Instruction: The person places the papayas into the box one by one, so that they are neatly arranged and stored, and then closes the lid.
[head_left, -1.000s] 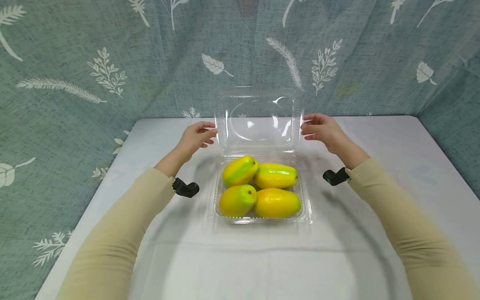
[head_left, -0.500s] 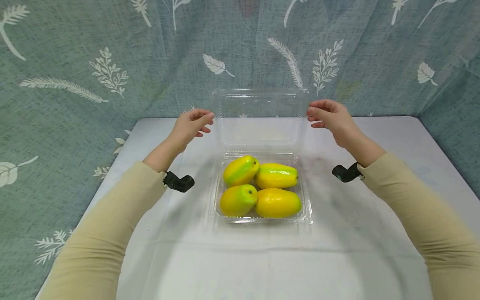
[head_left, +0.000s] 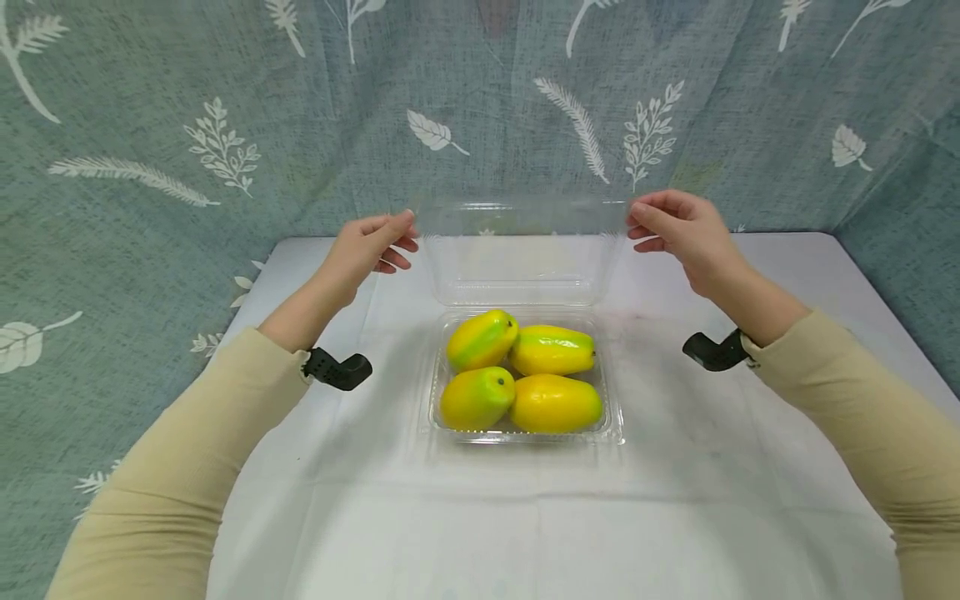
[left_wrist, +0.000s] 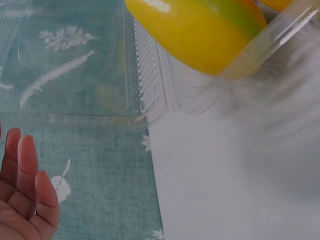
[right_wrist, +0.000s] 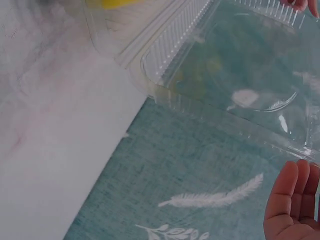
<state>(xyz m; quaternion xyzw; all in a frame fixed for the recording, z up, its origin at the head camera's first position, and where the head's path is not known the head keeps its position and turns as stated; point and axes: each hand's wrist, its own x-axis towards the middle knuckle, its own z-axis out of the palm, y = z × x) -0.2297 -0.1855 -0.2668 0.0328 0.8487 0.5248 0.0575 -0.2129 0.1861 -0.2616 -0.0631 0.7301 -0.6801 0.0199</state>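
Observation:
A clear plastic clamshell container (head_left: pixel 615 412) stands in mid-table in the head view, holding several yellow-green, mango-like fruits (head_left: pixel 555 404). Its hinged lid (head_left: pixel 517 292) is raised at the back and leans toward me. My left hand (head_left: pixel 367 250) pinches the lid's upper left corner between thumb and fingers. At the upper right corner my right hand (head_left: pixel 686 233) pinches the lid in the same way. In the left wrist view the lid's side edge (left_wrist: pixel 75 120) passes just above the left fingertips. Part of the right hand (right_wrist: pixel 292 207) shows below the lid's edge in the right wrist view.
A white cloth (head_left: pixel 525 533) covers the table. Behind and to the sides hangs a grey-green curtain (head_left: pixel 480 100) with white leaf prints, close behind the raised lid. Black wrist devices (head_left: pixel 341 371) jut from both sleeve cuffs.
The lid's top edge has come down and toward me, tilting over the container. Both hands have shifted up and outward in the head view. The fruits have stayed put.

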